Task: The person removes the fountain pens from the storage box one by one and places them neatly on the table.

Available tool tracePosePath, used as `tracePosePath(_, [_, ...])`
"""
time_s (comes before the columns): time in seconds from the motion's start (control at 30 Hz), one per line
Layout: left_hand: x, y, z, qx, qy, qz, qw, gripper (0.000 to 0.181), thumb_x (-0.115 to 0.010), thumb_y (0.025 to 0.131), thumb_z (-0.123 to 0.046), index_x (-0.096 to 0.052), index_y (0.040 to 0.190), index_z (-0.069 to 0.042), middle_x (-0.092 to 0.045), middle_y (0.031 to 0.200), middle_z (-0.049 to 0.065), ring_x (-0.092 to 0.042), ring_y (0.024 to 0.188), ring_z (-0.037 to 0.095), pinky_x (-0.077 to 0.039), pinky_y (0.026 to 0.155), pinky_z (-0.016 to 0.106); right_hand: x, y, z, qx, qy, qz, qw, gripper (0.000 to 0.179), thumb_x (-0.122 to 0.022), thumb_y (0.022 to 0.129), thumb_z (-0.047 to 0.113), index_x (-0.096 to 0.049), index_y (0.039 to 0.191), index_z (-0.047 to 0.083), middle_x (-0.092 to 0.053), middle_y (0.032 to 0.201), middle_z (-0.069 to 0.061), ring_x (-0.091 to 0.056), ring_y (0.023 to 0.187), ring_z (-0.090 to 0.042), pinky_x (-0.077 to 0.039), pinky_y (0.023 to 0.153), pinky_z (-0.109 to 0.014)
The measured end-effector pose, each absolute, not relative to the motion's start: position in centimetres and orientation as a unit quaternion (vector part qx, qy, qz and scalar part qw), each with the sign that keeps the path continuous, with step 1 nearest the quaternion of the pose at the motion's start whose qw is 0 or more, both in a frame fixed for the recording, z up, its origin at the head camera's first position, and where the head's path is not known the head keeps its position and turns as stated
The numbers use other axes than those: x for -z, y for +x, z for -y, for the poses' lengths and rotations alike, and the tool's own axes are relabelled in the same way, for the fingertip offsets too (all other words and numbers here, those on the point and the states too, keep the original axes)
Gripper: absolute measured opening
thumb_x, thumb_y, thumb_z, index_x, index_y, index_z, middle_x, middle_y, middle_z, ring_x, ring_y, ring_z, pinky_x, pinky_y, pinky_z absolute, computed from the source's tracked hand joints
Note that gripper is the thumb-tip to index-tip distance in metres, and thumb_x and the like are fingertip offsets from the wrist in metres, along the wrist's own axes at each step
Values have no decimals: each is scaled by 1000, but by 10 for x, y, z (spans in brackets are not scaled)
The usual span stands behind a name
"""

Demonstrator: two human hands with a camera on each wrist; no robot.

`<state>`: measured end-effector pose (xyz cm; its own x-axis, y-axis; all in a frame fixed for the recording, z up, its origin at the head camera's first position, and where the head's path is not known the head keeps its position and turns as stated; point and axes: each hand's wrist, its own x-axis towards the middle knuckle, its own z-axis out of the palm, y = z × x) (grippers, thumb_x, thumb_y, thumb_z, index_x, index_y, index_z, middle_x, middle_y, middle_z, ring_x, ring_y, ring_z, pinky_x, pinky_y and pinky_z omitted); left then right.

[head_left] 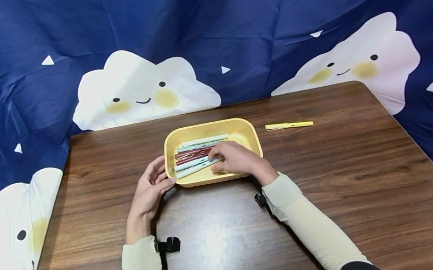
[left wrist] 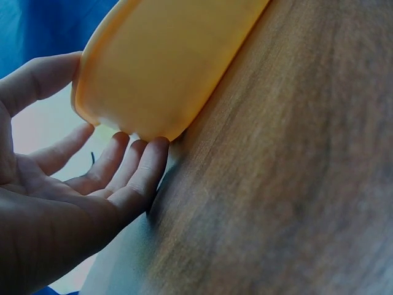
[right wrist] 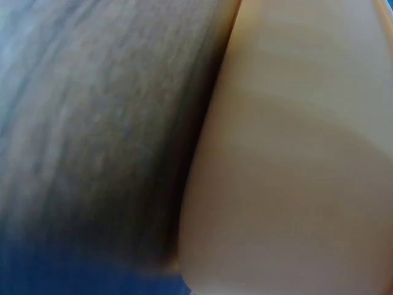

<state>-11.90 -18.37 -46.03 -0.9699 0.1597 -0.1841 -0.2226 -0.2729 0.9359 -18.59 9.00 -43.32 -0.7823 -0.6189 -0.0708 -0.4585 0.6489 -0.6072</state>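
Observation:
A yellow plastic box [head_left: 250, 136] stands on the table with several capped pens lying side by side in it. Among them are dark red pens [head_left: 185, 155] in the middle and a pale green pen [head_left: 200, 141] along the far side. At the box's left end my left hand [head_left: 150, 190] holds it, thumb by the near corner; in the left wrist view, fingertips meet the outer wall. My right hand [head_left: 237, 156] reaches inside and pinches the right end of the nearest pale green pen [head_left: 194, 169]. The right wrist view shows only the box's outer wall [right wrist: 288, 153] and table.
A yellow pen [head_left: 289, 125] lies on the brown wooden table [head_left: 354, 170] to the right of the box. Behind the table's far edge hangs a dark blue cloth [head_left: 249, 16] printed with white clouds. Both wrists wear black straps.

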Motion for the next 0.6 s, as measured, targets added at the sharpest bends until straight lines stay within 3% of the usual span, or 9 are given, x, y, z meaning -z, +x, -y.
tracePosePath(0.6, [463, -119, 184, -798, -25, -590, 120, 78, -64, 86, 15, -31, 155, -1, -39, 146, 27, -58, 112, 21, -56, 84, 25, 439, -190, -82, 252, -306, -911, 114, 15, -78, 90, 13, -78, 104, 9, -71, 109, -4, -64, 106, -22, -50, 96, -35])
